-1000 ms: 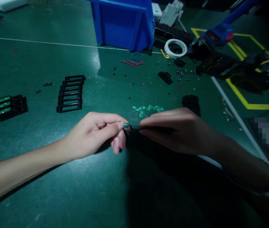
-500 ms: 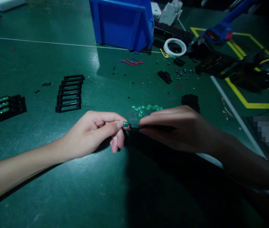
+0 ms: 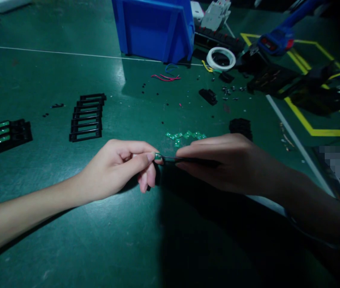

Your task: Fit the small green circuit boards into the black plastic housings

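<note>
Only my view drifted; left hand (image 3: pixel 117 170) pinches a board (image 3: pixel 158 156), right hand (image 3: pixel 226 162) a tool (image 3: pixel 170 159) (seated boards (image 3: pixel 2 131), nine o'clock; loose boards (image 3: pixel 177 143), one).

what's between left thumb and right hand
The head view shows a small green piece pinched by the left hand, then a slim tool held by the right hand; whether tool and piece touch is unclear.
</note>
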Available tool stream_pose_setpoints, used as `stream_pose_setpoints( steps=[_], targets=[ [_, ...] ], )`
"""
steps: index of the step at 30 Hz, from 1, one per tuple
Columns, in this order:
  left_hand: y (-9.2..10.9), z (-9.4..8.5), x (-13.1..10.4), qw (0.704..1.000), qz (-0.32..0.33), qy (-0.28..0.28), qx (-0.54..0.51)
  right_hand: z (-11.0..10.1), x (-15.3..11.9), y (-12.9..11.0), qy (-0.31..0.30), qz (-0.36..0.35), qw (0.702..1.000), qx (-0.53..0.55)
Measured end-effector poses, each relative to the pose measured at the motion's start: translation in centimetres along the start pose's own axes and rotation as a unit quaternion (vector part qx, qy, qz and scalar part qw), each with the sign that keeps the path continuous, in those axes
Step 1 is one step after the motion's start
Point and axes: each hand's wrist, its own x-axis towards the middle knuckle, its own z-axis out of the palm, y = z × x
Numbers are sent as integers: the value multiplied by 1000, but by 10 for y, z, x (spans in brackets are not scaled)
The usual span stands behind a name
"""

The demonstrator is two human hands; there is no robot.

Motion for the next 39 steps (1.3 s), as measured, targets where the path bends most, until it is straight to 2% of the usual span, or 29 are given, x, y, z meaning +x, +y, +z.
stream_pose_setpoints(
  steps=[6, 39],
  targets=[
    [-1, 0, 0, 1000, 0, 1, -2, 0, 0, -2, -4, 17, 1000, 3],
    [-1, 0, 1, 1000, 6, 10, -4, 0, 1, -5, 8, 18, 1000, -11]
  ],
)
